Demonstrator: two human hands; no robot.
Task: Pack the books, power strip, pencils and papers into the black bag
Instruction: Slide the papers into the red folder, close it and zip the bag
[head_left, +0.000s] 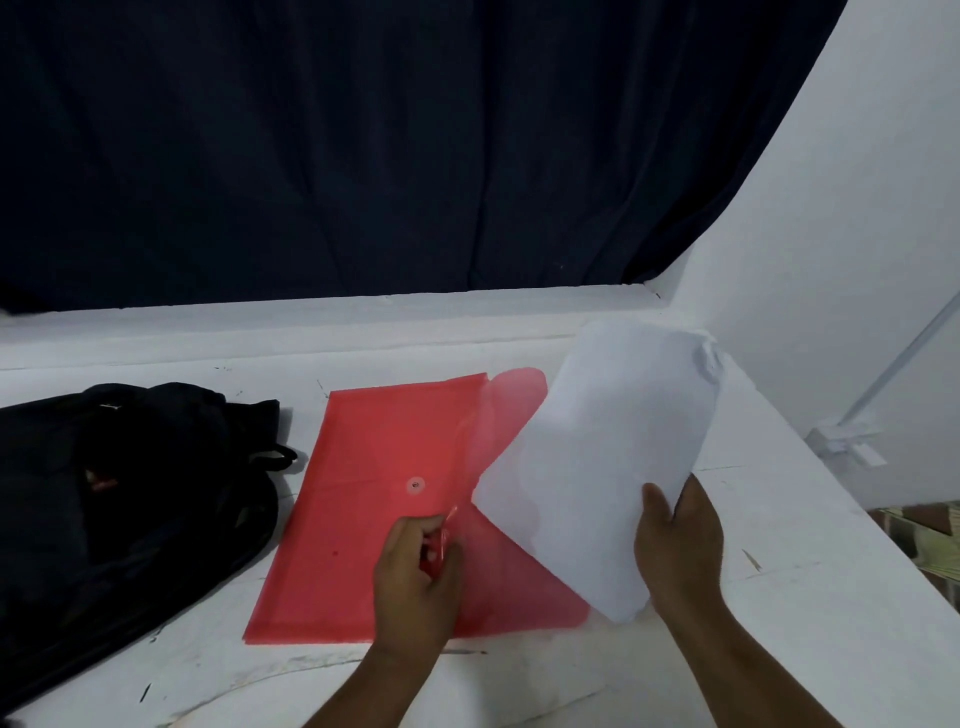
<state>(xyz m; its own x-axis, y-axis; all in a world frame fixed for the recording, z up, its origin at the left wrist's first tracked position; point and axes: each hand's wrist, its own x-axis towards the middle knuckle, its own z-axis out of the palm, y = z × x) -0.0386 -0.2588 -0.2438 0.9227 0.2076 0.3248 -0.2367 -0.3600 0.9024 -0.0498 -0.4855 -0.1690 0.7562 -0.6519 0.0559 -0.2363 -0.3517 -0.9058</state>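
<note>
A red plastic envelope folder (363, 499) with a snap button lies flat on the white table (779, 597), its flap turned open to the right. My left hand (415, 577) pinches the folder's upper sheet at its opening and lifts it. My right hand (675, 540) grips a bent stack of white papers (602, 457) by its near edge, holding it above the folder's right side. The black bag (130, 499) lies slumped at the left of the table, its top open. No books, power strip or pencils are in sight.
A dark curtain (363, 156) hangs behind a white ledge at the back. A white wall (857, 234) stands at the right, with a pipe and a bracket on it. The table's right edge drops off toward a patterned floor.
</note>
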